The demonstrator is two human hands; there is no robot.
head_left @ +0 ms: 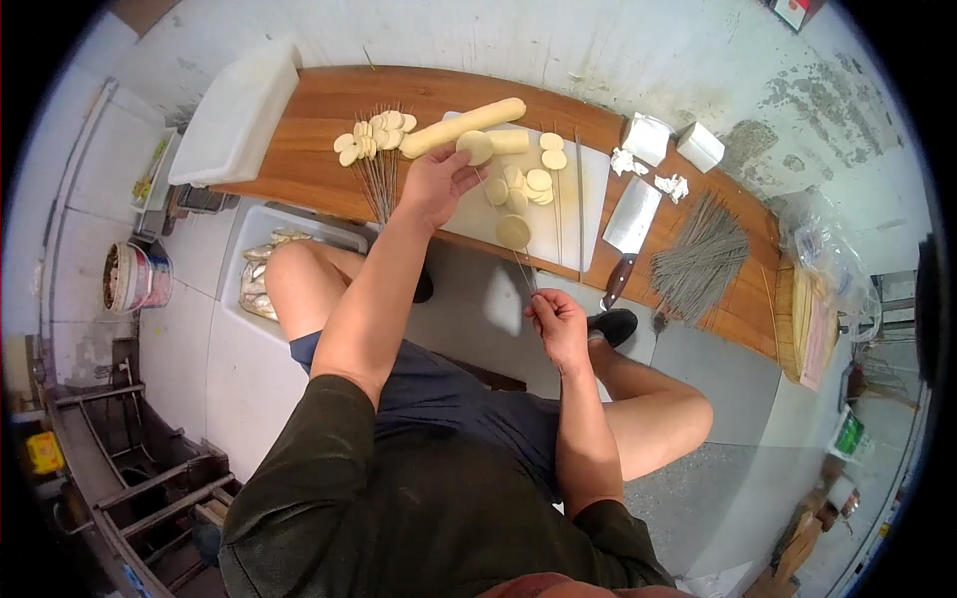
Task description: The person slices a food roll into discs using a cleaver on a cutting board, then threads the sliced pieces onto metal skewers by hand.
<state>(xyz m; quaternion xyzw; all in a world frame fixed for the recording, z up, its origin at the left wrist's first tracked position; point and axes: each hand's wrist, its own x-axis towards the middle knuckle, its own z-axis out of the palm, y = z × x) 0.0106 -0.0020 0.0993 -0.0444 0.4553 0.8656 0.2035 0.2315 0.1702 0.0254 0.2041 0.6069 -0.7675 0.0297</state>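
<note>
My left hand (439,187) is closed on a round pale-yellow slice (476,148), pinched at its edge above the white cutting board (588,204). In front of the board, my right hand (560,324) grips thin skewers (522,269) near their lower ends. Another round slice (513,232) sits at their upper end. Loose slices (513,177) lie on the board between the hands. Behind them rest a long pale-yellow roll (469,125) and a shorter cut piece (510,142). Two skewered slices (553,149) lie at the board's right.
Left of the board are several finished skewers (377,179) and a white plastic bin (239,115). A cleaver (632,216), a pile of bare skewers (701,257) and white paper blocks (648,138) lie to the right. Below the table's left end is a tub (231,274).
</note>
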